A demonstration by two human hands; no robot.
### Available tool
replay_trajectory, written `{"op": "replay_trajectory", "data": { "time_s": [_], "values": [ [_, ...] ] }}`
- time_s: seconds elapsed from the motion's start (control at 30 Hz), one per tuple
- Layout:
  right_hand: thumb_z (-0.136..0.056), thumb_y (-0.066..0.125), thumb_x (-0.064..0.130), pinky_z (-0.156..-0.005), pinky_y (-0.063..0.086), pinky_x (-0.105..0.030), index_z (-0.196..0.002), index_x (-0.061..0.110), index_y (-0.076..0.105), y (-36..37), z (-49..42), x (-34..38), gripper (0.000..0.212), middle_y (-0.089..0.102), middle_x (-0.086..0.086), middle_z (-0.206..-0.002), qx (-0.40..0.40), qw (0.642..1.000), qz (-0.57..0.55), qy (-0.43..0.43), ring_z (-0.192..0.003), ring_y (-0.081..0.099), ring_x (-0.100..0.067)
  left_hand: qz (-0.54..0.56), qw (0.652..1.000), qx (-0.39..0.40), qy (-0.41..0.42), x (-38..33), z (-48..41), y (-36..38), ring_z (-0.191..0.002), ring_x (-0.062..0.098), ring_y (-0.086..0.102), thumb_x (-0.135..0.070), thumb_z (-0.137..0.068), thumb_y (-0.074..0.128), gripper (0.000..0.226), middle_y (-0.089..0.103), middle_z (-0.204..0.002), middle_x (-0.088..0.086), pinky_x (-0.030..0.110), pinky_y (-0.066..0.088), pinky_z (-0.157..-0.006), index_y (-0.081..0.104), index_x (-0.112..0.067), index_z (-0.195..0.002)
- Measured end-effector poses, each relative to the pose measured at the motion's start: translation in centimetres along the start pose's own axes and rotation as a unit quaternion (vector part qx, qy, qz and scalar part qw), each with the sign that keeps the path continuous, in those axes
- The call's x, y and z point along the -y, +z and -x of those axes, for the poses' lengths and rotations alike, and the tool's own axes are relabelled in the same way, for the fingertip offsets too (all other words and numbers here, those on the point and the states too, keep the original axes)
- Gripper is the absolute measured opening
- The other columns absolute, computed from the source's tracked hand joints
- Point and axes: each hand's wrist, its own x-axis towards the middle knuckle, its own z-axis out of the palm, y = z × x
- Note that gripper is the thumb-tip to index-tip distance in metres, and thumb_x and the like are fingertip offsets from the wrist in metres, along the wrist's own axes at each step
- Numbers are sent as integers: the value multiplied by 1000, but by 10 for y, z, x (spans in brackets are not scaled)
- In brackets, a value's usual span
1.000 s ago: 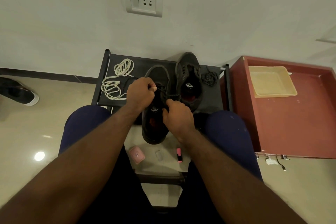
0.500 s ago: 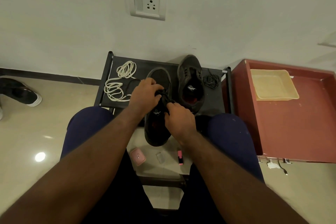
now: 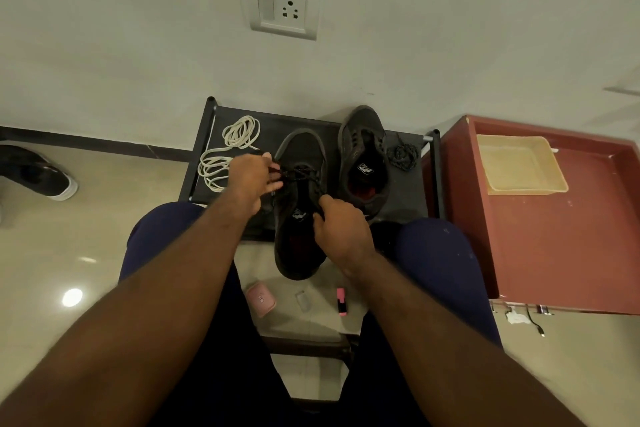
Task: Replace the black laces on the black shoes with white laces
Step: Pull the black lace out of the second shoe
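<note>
Black shoes sit on a low black rack against the wall. The near shoe lies between the person's knees, its heel hanging past the rack's front edge over the floor. Its black lace is still threaded across the throat. The left hand pinches the lace at the shoe's left side, fingers narrowed on it. The right hand is curled at the right collar and appears to pinch a strand of the same lace, though the dark blurs this. The second shoe stands just beside the near shoe, unlaced, its toe at the rack's back edge by the wall. A loose black lace is bunched near the rack's right edge. The white laces coil along the left edge, just beside the left hand. A bare strip of rack shows beyond the near shoe's toe. A red cabinet stands just beside the rack's right edge
</note>
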Motion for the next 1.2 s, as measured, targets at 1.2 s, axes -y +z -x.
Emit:
{"op": "replay_trajectory", "data": {
  "time_s": [1.2],
  "values": [
    [-100, 49, 25, -81, 46, -49, -115, 9, 50, 1, 3, 2, 22, 56, -15, -115, 37, 999, -5, -3, -100, 60, -40, -533, 744, 70, 398, 33, 8, 16, -121, 27, 46, -22, -91, 64, 20, 53, -129, 8, 45, 45, -98, 68, -10, -107]
  ]
}}
